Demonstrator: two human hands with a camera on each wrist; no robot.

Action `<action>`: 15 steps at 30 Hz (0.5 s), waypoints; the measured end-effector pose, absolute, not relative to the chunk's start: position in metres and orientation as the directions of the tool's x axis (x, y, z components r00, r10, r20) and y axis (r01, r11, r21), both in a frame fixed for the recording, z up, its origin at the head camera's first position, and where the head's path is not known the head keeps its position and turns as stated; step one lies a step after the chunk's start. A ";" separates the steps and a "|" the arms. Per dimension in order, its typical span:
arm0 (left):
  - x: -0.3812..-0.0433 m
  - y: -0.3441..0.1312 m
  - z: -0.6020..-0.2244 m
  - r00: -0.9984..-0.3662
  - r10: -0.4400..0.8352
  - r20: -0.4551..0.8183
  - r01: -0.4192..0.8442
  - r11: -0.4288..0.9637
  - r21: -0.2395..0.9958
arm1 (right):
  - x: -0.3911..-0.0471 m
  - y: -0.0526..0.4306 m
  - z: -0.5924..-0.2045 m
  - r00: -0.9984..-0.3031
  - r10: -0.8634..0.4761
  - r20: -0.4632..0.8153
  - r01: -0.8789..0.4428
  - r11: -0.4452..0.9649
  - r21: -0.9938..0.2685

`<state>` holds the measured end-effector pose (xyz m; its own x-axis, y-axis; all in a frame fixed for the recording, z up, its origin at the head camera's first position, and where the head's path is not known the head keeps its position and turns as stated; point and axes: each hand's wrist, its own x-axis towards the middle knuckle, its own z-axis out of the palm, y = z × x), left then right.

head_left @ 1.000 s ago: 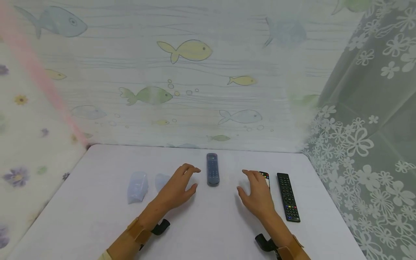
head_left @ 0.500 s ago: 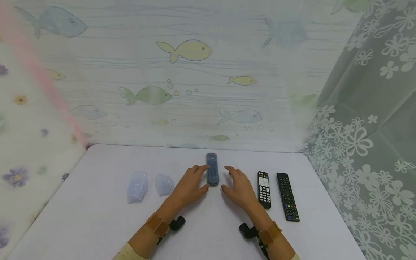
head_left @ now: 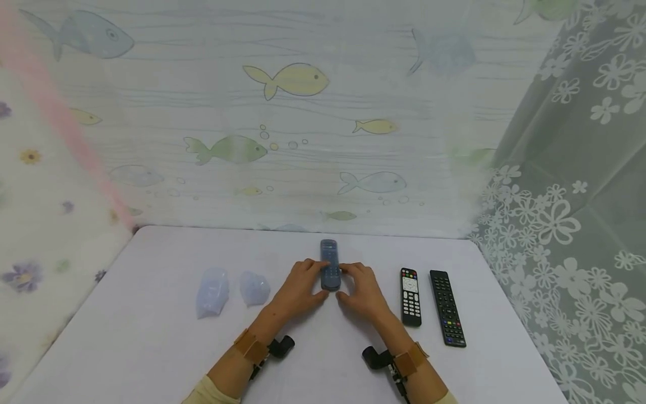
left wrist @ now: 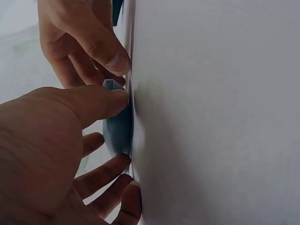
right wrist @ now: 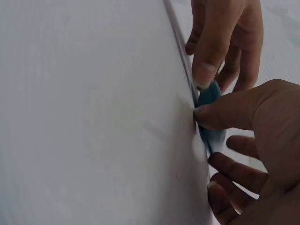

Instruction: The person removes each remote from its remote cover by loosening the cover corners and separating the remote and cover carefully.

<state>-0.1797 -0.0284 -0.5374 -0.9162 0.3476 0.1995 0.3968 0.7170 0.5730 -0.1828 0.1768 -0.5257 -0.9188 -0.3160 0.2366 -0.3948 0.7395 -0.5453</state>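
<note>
A blue-grey remote control (head_left: 329, 251) lies lengthwise near the table's far edge, between both hands. My left hand (head_left: 299, 289) is at its left side, fingertips overlapping the buttons and thumb by the near end. On the other side, my right hand (head_left: 364, 293) has its fingertips right at the edge and its thumb near the bottom corner. Both hands have bent, spread fingers. In the left wrist view the remote's near end shows between thumb and fingers, low on the white surface. The right wrist view shows that end partly hidden by the right thumb.
Two black remote controls lie to the right, a shorter one (head_left: 410, 297) and a longer one (head_left: 447, 308). Two crumpled, bluish translucent plastic pieces, one larger (head_left: 213, 292) and one smaller (head_left: 254, 288), lie on the left of the white table (head_left: 126, 336). A fish-patterned curtain hangs behind.
Both hands have come inward to the blue-grey remote, the right one from beside the black remotes. The shorter black remote and smaller plastic piece are now uncovered. The remotes have stayed put.
</note>
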 end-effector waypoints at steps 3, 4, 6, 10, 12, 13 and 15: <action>-0.180 -0.028 -0.539 -0.911 0.352 0.217 0.411 0.715 0.566 | -0.182 0.175 -0.529 -0.913 -0.331 0.240 -0.408 0.715 -0.568; -0.180 -0.028 -0.538 -0.910 0.354 0.215 0.411 0.718 0.561 | -0.181 0.175 -0.530 -0.910 -0.332 0.248 -0.414 0.713 -0.565; -0.179 -0.028 -0.537 -0.912 0.351 0.214 0.409 0.723 0.557 | -0.181 0.173 -0.531 -0.909 -0.333 0.251 -0.417 0.715 -0.562; -0.180 -0.028 -0.537 -0.912 0.351 0.213 0.408 0.725 0.554 | -0.180 0.171 -0.532 -0.912 -0.321 0.255 -0.410 0.716 -0.565; -0.181 -0.029 -0.538 -0.911 0.350 0.220 0.412 0.724 0.554 | -0.179 0.170 -0.532 -0.916 -0.315 0.248 -0.401 0.716 -0.572; -0.181 -0.029 -0.539 -0.909 0.350 0.225 0.415 0.723 0.552 | -0.179 0.170 -0.532 -0.916 -0.314 0.250 -0.401 0.717 -0.570; -0.181 -0.029 -0.540 -0.910 0.349 0.225 0.414 0.727 0.548 | -0.179 0.169 -0.533 -0.917 -0.313 0.249 -0.400 0.716 -0.572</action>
<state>-0.1813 -0.0288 -0.5401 -0.9098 0.3490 0.2248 0.4142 0.7265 0.5482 -0.1786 0.1690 -0.5326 -0.9166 -0.3125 0.2493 -0.3998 0.7163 -0.5719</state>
